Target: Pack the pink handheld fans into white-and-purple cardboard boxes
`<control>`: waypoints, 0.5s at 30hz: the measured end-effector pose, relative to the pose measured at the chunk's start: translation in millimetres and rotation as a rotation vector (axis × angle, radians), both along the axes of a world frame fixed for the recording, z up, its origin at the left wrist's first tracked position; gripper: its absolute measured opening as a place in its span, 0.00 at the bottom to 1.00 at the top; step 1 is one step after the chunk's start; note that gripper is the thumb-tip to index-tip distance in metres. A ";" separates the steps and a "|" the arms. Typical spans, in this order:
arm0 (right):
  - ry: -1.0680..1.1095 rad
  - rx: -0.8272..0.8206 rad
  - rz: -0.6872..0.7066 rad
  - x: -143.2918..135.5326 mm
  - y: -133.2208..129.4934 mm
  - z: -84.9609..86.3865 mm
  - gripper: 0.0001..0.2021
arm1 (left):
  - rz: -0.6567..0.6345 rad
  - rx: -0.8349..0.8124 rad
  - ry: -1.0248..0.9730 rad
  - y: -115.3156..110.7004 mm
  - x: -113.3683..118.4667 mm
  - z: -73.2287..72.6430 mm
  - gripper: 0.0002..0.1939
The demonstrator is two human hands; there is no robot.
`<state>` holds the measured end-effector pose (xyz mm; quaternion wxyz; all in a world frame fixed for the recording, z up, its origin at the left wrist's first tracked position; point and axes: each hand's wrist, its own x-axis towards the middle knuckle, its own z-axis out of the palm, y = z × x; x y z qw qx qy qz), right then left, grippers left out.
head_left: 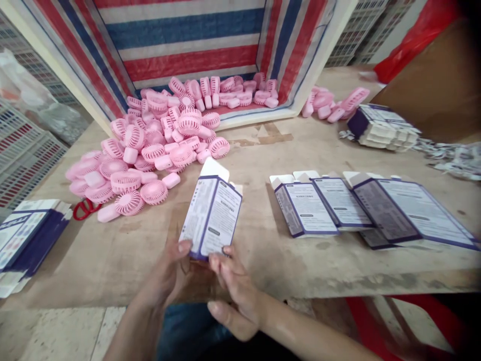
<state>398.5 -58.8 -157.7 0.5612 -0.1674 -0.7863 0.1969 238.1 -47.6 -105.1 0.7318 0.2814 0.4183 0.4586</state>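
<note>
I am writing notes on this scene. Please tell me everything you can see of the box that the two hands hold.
The box is a slim cardboard carton, white with purple edges and small printed text that is too fine to read. It looks partly opened into shape, two faces showing, with a white flap standing open at its far end. It is tilted, far end leaning away over the wooden table. The left hand grips its near left corner, and the right hand touches its near bottom edge with the fingertips.
</note>
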 end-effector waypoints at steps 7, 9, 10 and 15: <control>-0.017 -0.037 -0.044 8.6 4.5 -13.2 0.42 | -0.305 0.285 0.248 -12.0 -17.8 -12.0 0.25; -0.027 -0.053 -0.049 13.8 9.9 -14.4 0.44 | -0.282 0.315 0.287 -17.7 -12.0 -13.2 0.25; -0.038 -0.053 -0.046 15.4 12.0 -14.5 0.45 | -0.257 0.315 0.291 -19.6 -7.7 -13.3 0.26; -0.099 -0.017 -0.082 22.3 17.0 -14.4 0.43 | 0.106 0.230 0.514 -18.8 8.8 -20.2 0.26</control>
